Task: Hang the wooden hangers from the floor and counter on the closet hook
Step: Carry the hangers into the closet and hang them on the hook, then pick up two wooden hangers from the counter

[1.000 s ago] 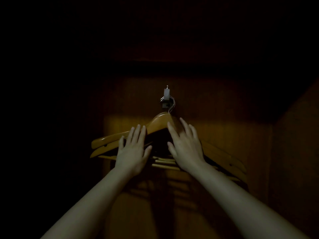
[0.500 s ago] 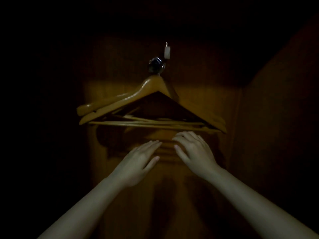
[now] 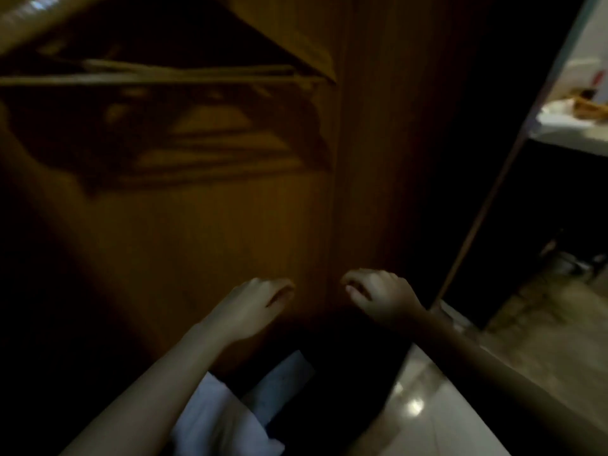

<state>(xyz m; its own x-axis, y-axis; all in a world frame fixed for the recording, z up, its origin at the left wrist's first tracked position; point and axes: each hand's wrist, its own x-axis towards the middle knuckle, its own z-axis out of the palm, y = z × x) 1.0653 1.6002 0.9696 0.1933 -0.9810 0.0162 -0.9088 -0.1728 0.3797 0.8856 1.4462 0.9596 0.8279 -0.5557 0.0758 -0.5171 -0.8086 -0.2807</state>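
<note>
Hands (image 3: 316,301) empty; hangers' (image 3: 158,72) bars horizontal

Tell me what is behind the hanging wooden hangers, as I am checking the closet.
Behind the bunched brown wooden hangers is the orange-brown wood closet panel, carrying their dark shadow. The panel directly behind the hangers is covered, and the hook is out of frame.

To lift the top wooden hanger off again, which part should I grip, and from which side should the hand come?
Probably grip the sloping shoulder arm of the wooden hangers, coming from below with the right hand. That arm slants down toward you and is exposed; the horizontal bars lie bunched together, and the hook is out of view.
</note>
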